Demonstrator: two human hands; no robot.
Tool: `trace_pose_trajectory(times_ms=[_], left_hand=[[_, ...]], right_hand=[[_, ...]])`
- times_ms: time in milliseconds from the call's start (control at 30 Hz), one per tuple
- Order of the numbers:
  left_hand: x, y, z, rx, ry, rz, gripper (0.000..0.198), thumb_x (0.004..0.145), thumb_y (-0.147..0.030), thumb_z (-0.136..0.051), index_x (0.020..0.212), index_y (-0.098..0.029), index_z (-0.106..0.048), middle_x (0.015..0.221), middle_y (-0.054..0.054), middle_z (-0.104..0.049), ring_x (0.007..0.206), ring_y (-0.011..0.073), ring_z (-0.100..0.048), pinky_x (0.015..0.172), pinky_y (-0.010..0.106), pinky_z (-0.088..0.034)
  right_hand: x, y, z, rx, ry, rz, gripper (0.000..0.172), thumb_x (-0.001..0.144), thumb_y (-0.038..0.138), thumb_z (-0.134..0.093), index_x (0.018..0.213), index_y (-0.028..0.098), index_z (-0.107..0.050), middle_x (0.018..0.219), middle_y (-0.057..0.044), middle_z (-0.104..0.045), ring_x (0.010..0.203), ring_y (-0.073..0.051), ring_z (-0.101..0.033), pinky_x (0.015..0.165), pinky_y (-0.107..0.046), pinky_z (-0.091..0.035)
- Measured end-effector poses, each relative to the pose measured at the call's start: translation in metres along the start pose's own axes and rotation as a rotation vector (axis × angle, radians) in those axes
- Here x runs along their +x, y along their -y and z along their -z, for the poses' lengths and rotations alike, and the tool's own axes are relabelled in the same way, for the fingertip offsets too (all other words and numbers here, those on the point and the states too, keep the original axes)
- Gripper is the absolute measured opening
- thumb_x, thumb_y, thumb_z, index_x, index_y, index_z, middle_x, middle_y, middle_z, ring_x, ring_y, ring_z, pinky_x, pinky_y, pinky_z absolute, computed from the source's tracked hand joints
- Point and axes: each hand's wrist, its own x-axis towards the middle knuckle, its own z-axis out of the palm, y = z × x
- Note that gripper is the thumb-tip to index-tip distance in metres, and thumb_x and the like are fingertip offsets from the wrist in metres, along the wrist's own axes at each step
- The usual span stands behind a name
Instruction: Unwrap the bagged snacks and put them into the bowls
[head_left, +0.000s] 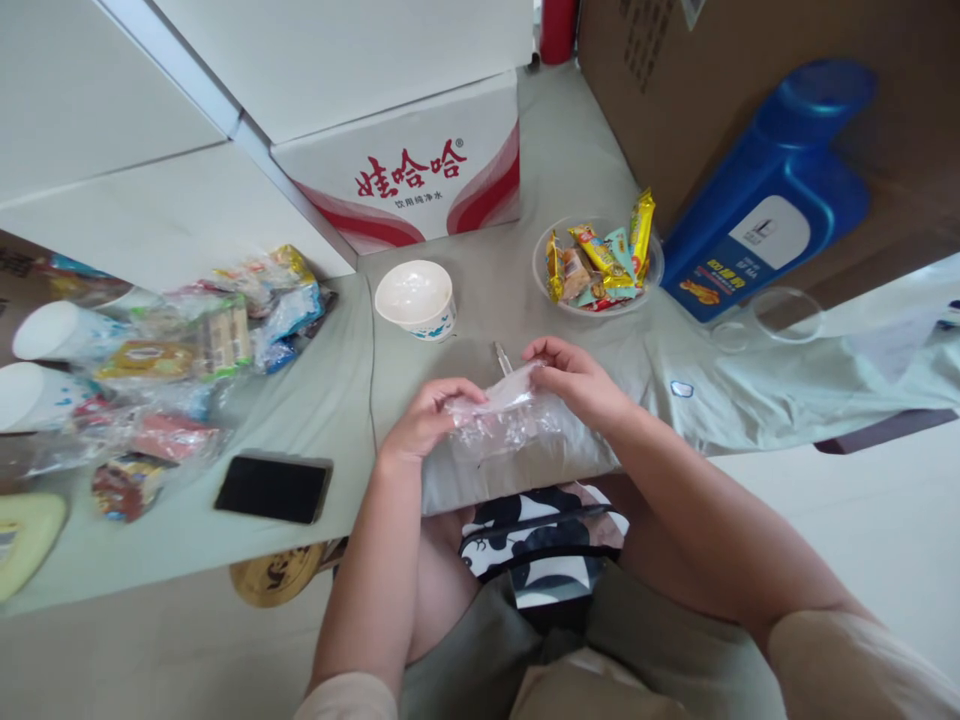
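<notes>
A clear, crinkled plastic bag (510, 425) is stretched between my two hands at the near edge of the cloth-covered table. My left hand (431, 415) pinches its left side, fingers closed on the film. On the right, my right hand (574, 378) grips the bag's upper right corner between thumb and fingers. Just beyond the bag lies a small silvery, pen-like object (502, 358), partly covered by it. A white paper cup (417, 300) with blue marks stands behind my left hand. Past my right hand sits a clear round bowl (541, 280) of wrapped snacks.
At left lie a phone (274, 488), several packaged snacks (217, 340) and paper cups (67, 330). White cartons (405, 185) line the back. A large blue bottle (780, 200) stands at right before a brown box (900, 130); a clear plastic cup (787, 315) is near it.
</notes>
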Motion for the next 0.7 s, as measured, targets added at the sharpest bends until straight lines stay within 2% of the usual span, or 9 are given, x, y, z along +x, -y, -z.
trace_pose_trajectory(times_ms=[67,133,200,267,367,433,533,600,700], left_hand=[[0.001,0.002,-0.001,0.008,0.033,0.006,0.054,0.055,-0.068,-0.083,0.071,-0.017,-0.079,0.073,0.01,-0.076,0.063,0.0212,-0.069,0.058,0.03,-0.051],[0.005,0.005,-0.002,0.042,-0.024,-0.013,0.064,0.067,-0.08,-0.067,0.06,-0.017,-0.076,0.07,0.013,-0.074,0.061,0.0216,-0.067,0.056,0.031,-0.049],[0.009,0.007,-0.003,0.122,-0.137,-0.065,0.058,0.071,-0.073,-0.071,0.056,-0.017,-0.072,0.067,0.011,-0.072,0.06,0.0186,-0.064,0.056,0.029,-0.048],[0.011,0.008,-0.003,0.153,-0.229,-0.099,0.038,0.064,-0.053,-0.086,0.067,-0.018,-0.073,0.069,0.005,-0.072,0.059,0.0145,-0.062,0.055,0.025,-0.046],[0.012,0.008,-0.003,0.055,-0.227,-0.036,0.05,0.054,-0.034,-0.094,0.096,-0.021,-0.071,0.074,-0.001,-0.073,0.058,0.0115,-0.062,0.055,0.021,-0.046],[0.011,0.008,-0.005,0.02,-0.181,0.025,0.054,0.054,-0.033,-0.095,0.099,-0.02,-0.069,0.072,-0.002,-0.071,0.058,0.0109,-0.062,0.055,0.02,-0.048],[0.013,0.01,-0.012,-0.023,-0.196,-0.008,0.044,0.055,-0.035,-0.095,0.084,-0.017,-0.067,0.071,-0.002,-0.07,0.06,0.0097,-0.062,0.06,0.02,-0.05],[0.014,0.012,-0.017,-0.082,-0.232,-0.063,0.044,0.055,-0.036,-0.096,0.082,-0.017,-0.066,0.075,-0.002,-0.071,0.064,0.01,-0.064,0.063,0.021,-0.052],[0.015,0.014,-0.023,-0.106,-0.19,-0.052,0.047,0.054,-0.037,-0.097,0.087,-0.017,-0.07,0.08,0.001,-0.074,0.069,0.013,-0.067,0.066,0.024,-0.054]], right_hand=[[0.001,0.0,0.002,0.035,-0.051,0.007,0.025,0.067,0.028,-0.061,0.091,0.022,-0.059,0.066,0.006,-0.057,0.06,-0.012,-0.052,0.061,-0.026,-0.042],[0.002,-0.002,0.002,0.075,-0.062,-0.008,0.026,0.071,0.033,-0.061,0.095,0.022,-0.06,0.07,0.005,-0.06,0.063,-0.013,-0.054,0.061,-0.027,-0.044],[0.003,-0.005,0.002,0.024,-0.009,-0.038,0.03,0.074,0.039,-0.066,0.098,0.022,-0.062,0.077,0.002,-0.064,0.07,-0.015,-0.058,0.064,-0.028,-0.046],[0.003,-0.009,0.002,-0.136,0.039,-0.05,0.03,0.072,0.039,-0.072,0.094,0.021,-0.063,0.077,0.001,-0.065,0.072,-0.015,-0.058,0.065,-0.028,-0.046],[0.006,-0.013,0.003,-0.251,-0.017,0.008,0.023,0.07,0.034,-0.073,0.085,0.021,-0.061,0.072,0.002,-0.059,0.068,-0.014,-0.053,0.065,-0.029,-0.043],[0.008,-0.015,0.004,-0.086,-0.106,0.075,0.027,0.074,0.038,-0.07,0.094,0.024,-0.058,0.078,0.002,-0.06,0.073,-0.015,-0.057,0.07,-0.03,-0.048],[0.011,-0.017,0.002,0.209,-0.175,0.124,0.039,0.079,0.047,-0.066,0.11,0.03,-0.052,0.102,-0.001,-0.067,0.098,-0.018,-0.066,0.088,-0.034,-0.053],[0.011,-0.018,-0.001,0.239,-0.121,0.081,0.051,0.076,0.049,-0.071,0.118,0.03,-0.051,0.114,-0.003,-0.067,0.109,-0.019,-0.065,0.095,-0.035,-0.053],[0.01,-0.02,-0.006,0.16,0.052,-0.009,0.07,0.071,0.048,-0.08,0.131,0.027,-0.049,0.11,-0.005,-0.07,0.099,-0.021,-0.068,0.088,-0.036,-0.055]])
